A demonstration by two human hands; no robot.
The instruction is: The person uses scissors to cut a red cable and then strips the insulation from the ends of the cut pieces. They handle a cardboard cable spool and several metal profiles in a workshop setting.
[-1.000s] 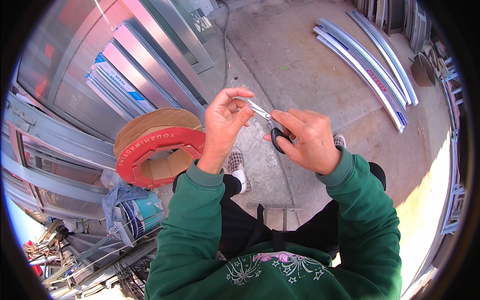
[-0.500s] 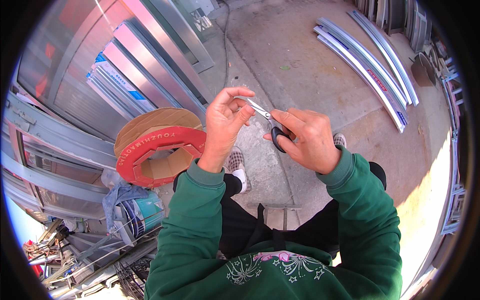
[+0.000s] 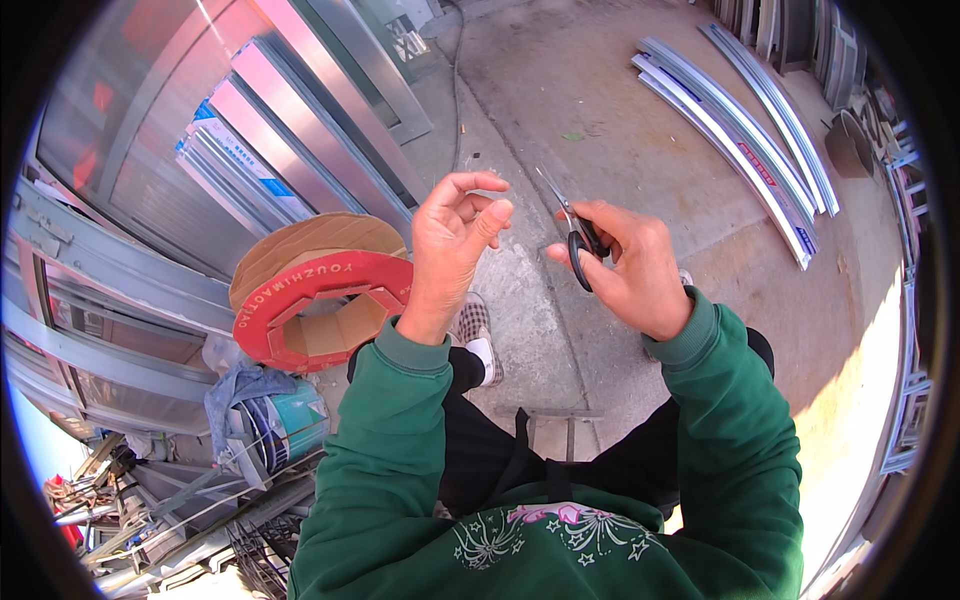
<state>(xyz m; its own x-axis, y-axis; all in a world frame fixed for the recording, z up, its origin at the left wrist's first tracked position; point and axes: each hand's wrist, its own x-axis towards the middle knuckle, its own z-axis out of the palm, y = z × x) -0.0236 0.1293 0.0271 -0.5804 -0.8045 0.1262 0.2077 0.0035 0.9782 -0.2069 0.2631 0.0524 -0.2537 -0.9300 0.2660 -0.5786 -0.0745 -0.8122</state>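
A pair of scissors [image 3: 575, 232] with black handles is held in my right hand [image 3: 645, 265], its blades pointing up and to the left. My thumb and fingers are around the handle loops. To the left, my left hand [image 3: 450, 240] is raised with its fingers loosely curved and the thumb apart from the index finger. Nothing shows between them. The scissor tips and my left fingertips are a short way apart. Below and left of that hand stands a red and brown cardboard reel [image 3: 265, 320] with an octagonal hole.
Metal profiles [image 3: 290, 120] lean at the upper left beside framed panels. Curved metal strips [image 3: 715, 140] lie on the concrete floor at the right. A teal bucket [image 3: 300, 420] with a grey-blue cloth [image 3: 235, 395] stands at the lower left near piled scrap [image 3: 150, 510].
My right hand has drawn the scissors to the right, away from my left fingertips, and the blades now point more upward. My left hand has stayed nearly still.
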